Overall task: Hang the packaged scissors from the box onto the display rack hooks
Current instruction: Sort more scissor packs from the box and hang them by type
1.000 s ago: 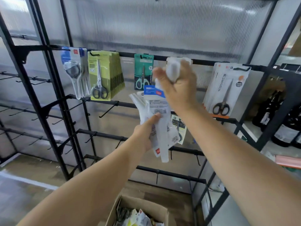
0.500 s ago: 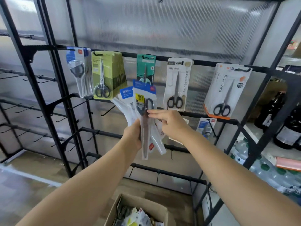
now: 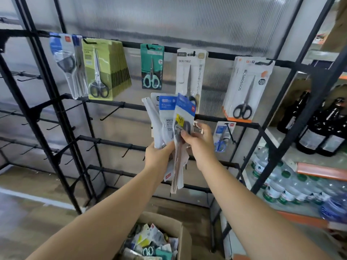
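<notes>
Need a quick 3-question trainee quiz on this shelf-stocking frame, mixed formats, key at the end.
1. True or false: the left hand holds several packs fanned out.
2. The right hand pinches which pack? A) the blue-topped pack with a yellow sticker B) a green pack C) a pack in the box
3. Fill in: the cardboard box sits ____ the hands.

Key: 1 true; 2 A; 3 below
</notes>
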`<state>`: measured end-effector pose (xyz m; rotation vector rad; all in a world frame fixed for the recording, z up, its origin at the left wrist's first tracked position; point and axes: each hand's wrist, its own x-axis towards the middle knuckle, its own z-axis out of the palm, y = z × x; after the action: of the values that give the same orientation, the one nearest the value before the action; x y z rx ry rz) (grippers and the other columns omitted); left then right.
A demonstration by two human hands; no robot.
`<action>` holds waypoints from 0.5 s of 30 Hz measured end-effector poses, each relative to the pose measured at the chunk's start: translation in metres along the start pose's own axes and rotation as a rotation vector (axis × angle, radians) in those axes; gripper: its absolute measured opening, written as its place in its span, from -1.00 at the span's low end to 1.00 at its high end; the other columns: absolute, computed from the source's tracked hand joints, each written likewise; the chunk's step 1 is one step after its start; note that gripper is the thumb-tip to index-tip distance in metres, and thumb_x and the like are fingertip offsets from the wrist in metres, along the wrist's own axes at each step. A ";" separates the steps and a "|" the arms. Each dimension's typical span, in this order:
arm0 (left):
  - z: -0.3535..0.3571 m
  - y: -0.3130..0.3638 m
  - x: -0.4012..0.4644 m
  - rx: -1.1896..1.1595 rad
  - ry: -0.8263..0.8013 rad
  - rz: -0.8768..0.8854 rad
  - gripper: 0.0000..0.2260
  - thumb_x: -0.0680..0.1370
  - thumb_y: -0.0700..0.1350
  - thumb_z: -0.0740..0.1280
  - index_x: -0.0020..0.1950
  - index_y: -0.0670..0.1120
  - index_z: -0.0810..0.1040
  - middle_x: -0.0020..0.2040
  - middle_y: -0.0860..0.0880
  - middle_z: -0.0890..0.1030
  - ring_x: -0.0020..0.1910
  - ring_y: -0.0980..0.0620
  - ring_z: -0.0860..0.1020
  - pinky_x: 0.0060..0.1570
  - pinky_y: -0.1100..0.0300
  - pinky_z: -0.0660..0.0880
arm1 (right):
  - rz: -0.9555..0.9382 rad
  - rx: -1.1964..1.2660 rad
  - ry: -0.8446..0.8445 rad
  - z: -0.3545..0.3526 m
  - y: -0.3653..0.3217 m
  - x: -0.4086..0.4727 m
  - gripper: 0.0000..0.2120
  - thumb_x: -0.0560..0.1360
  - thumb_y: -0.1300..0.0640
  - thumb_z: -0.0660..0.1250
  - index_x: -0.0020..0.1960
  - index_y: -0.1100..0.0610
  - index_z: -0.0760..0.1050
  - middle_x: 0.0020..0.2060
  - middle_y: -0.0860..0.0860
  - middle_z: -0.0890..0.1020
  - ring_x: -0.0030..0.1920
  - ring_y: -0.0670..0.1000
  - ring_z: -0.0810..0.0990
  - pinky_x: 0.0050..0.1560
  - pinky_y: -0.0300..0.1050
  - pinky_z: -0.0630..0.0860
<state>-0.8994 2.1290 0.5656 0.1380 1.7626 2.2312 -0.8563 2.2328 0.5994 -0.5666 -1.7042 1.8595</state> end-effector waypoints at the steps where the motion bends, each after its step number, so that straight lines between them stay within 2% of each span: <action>1: -0.006 -0.001 0.000 0.006 0.004 0.006 -0.93 0.42 -0.14 0.47 -0.17 -0.03 0.61 -0.35 0.04 0.68 -0.35 0.10 0.65 -0.34 0.21 0.55 | -0.025 0.016 -0.001 -0.002 0.003 0.000 -0.52 0.38 0.27 0.47 0.12 -0.10 0.35 0.03 -0.01 0.58 -0.02 -0.09 0.57 -0.12 -0.24 0.50; 3: -0.025 0.003 0.003 0.019 0.003 0.003 -0.88 0.40 -0.13 0.51 -0.13 -0.02 0.62 -0.30 0.05 0.69 -0.32 0.11 0.67 -0.33 0.21 0.56 | -0.060 -0.001 -0.031 -0.001 0.006 0.001 -0.40 0.34 0.36 0.48 0.15 -0.14 0.34 0.10 -0.05 0.55 0.07 -0.10 0.55 -0.06 -0.25 0.50; 6: -0.060 0.017 0.008 0.016 -0.004 0.019 -0.83 0.35 -0.10 0.53 -0.12 -0.04 0.62 -0.27 0.02 0.70 -0.28 0.09 0.68 -0.28 0.19 0.56 | -0.181 -0.101 -0.154 0.014 0.005 0.002 -0.20 0.33 0.41 0.46 0.40 -0.07 0.24 0.29 -0.08 0.44 0.28 -0.08 0.42 0.19 -0.09 0.46; 7: -0.073 0.024 0.011 0.011 0.012 0.040 -0.83 0.34 -0.10 0.52 -0.13 -0.04 0.62 -0.29 0.04 0.70 -0.31 0.12 0.67 -0.33 0.24 0.55 | -0.235 -0.151 -0.212 0.024 0.003 0.002 -0.10 0.33 0.42 0.45 0.47 -0.11 0.14 0.32 -0.10 0.41 0.29 -0.10 0.40 0.20 -0.09 0.47; 9: -0.099 0.039 0.016 0.014 0.068 0.073 -0.82 0.33 -0.07 0.52 -0.13 -0.02 0.61 -0.32 0.11 0.68 -0.36 0.20 0.64 -0.46 0.39 0.50 | -0.347 -0.273 -0.308 0.048 -0.001 0.002 0.01 0.34 0.43 0.43 0.47 -0.26 -0.03 0.32 -0.16 0.38 0.27 -0.18 0.38 0.15 -0.19 0.48; 10: -0.113 0.047 0.019 0.012 0.094 0.085 -0.80 0.31 -0.04 0.52 -0.12 -0.01 0.61 -0.32 0.13 0.68 -0.36 0.21 0.64 -0.48 0.41 0.48 | -0.394 -0.323 -0.346 0.062 -0.004 0.001 0.03 0.36 0.43 0.42 0.43 -0.32 -0.08 0.32 -0.17 0.35 0.28 -0.20 0.36 0.16 -0.24 0.46; 12: -0.143 0.062 0.026 -0.001 0.149 0.110 -0.78 0.30 -0.02 0.53 -0.12 0.00 0.61 -0.32 0.13 0.68 -0.37 0.21 0.64 -0.50 0.41 0.47 | -0.475 -0.411 -0.387 0.094 -0.007 0.003 -0.04 0.38 0.41 0.41 0.35 -0.37 -0.04 0.28 -0.09 0.40 0.26 -0.15 0.38 0.22 -0.26 0.38; 14: -0.173 0.076 0.034 -0.014 0.211 0.137 -0.83 0.34 -0.04 0.53 -0.13 0.00 0.61 -0.35 0.14 0.67 -0.40 0.22 0.63 -0.50 0.39 0.47 | -0.534 -0.511 -0.385 0.129 -0.011 0.004 -0.14 0.39 0.37 0.42 0.37 -0.29 0.07 0.08 0.03 0.43 0.11 -0.07 0.43 0.11 -0.31 0.34; 15: -0.188 0.084 0.039 -0.024 0.241 0.149 -0.84 0.36 -0.05 0.53 -0.14 0.01 0.60 -0.36 0.15 0.67 -0.41 0.22 0.62 -0.49 0.37 0.48 | -0.553 -0.543 -0.396 0.148 -0.012 0.006 -0.19 0.39 0.36 0.42 0.42 -0.20 0.14 0.06 0.06 0.42 0.10 -0.04 0.42 0.06 -0.33 0.30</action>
<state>-0.9982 1.9466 0.5963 -0.0060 1.9018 2.4625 -0.9542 2.1249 0.6275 0.1060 -2.3487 1.1595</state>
